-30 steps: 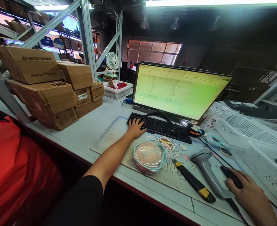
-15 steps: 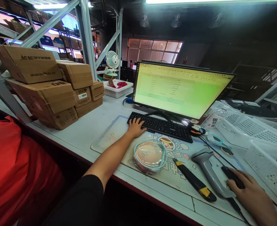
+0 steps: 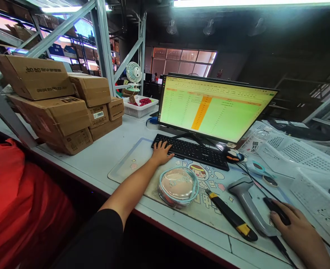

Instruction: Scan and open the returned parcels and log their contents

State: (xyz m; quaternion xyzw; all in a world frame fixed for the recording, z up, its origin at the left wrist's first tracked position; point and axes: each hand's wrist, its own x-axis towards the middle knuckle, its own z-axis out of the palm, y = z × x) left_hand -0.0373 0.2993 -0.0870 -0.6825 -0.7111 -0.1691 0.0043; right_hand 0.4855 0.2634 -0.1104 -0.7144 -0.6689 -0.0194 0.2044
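My left hand [image 3: 162, 152] lies with its fingers spread on the left end of a black keyboard [image 3: 191, 151]. My right hand [image 3: 301, 233] curls over a black mouse [image 3: 277, 210] at the lower right. Behind the keyboard a monitor [image 3: 213, 108] shows a green spreadsheet with an orange column. A grey barcode scanner [image 3: 249, 205] lies just left of the mouse. A black-and-yellow utility knife [image 3: 232, 216] and a round pink item in clear wrap [image 3: 178, 185] rest on the printed desk mat [image 3: 209, 179].
Stacked cardboard boxes [image 3: 55, 101] stand at the left by a steel rack post [image 3: 103, 45]. White baskets [image 3: 307, 164] fill the right side. A small fan [image 3: 133, 73] and a white tray [image 3: 139, 106] sit at the back. Red fabric [image 3: 16, 209] is at the lower left.
The screen has switched from a plain green sheet to one with an orange column and header row. Both hands stay where they were.
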